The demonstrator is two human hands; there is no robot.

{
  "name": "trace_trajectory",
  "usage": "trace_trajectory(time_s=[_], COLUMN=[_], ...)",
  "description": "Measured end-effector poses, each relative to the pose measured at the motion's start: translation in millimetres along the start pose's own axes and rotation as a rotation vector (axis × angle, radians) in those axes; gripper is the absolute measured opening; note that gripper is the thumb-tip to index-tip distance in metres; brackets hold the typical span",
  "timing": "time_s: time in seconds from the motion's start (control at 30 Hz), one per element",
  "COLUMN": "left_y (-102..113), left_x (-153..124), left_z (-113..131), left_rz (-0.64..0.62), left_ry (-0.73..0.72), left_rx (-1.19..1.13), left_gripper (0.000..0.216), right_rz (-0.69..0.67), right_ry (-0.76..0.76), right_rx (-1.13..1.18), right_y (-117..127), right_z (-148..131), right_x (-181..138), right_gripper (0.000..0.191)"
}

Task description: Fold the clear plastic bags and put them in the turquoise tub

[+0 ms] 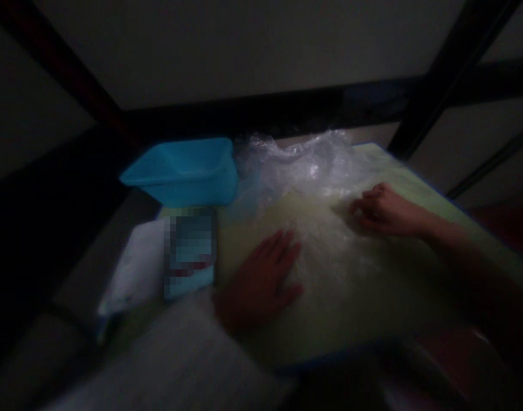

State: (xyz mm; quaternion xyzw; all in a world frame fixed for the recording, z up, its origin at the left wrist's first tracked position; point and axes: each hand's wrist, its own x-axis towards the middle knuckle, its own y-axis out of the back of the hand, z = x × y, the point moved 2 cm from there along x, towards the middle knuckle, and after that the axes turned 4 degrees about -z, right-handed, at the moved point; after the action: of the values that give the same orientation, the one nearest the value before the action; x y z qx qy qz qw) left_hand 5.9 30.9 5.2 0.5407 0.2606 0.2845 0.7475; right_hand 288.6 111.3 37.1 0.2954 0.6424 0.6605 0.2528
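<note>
My left hand (pixel 261 279) lies flat with its fingers spread, palm down at the edge of a thin clear plastic sheet (pixel 325 251) on the table. To the right, my right hand (pixel 383 211) is closed, fingers curled and pressed together near the same plastic. Whatever those fingers may hold is too dark and blurred to make out. Behind both hands spreads a crumpled heap of clear plastic (pixel 312 162), shiny in places; whether it is one piece with the sheet I cannot tell.
A blue plastic basin (pixel 188 171) stands at the table's back left. In front of it lie a blurred-out flat rectangular item (pixel 190 282) and a white sheet or pad (pixel 137 265) by the left edge. The yellowish tabletop (pixel 415 279) has a blue edge. A wall (pixel 261 51) rises behind.
</note>
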Motion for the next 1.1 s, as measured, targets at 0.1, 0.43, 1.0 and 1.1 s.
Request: trace_trajectory(time_s=[0.1,0.43,1.0,1.1], left_y=[-0.2,1.5,9.2,11.0], left_x=[-0.1,2.0,4.8,3.6], left_z=[-0.3,-0.2,-11.1,-11.5], left_rz=[0.004,0.028,0.111,0.162], left_ry=[-0.008,-0.008,0.089,0.073], left_rx=[0.007,-0.017,0.020,0.003], left_gripper=[0.068,0.064,0.068,0.067], right_rz=[-0.004,-0.005,0.379,0.337], right_ry=[-0.011,-0.085,-0.134,-0.033], right_rx=[-0.007,0.233,0.316,0.371], right_y=[-5.8,-4.8,20.9,15.0], right_z=[6.1,27.5,-1.9,-22.7], right_x=[1.3,-4.3,7.7,12.7], right_gripper=[0.021,0.024,0.017,0.016])
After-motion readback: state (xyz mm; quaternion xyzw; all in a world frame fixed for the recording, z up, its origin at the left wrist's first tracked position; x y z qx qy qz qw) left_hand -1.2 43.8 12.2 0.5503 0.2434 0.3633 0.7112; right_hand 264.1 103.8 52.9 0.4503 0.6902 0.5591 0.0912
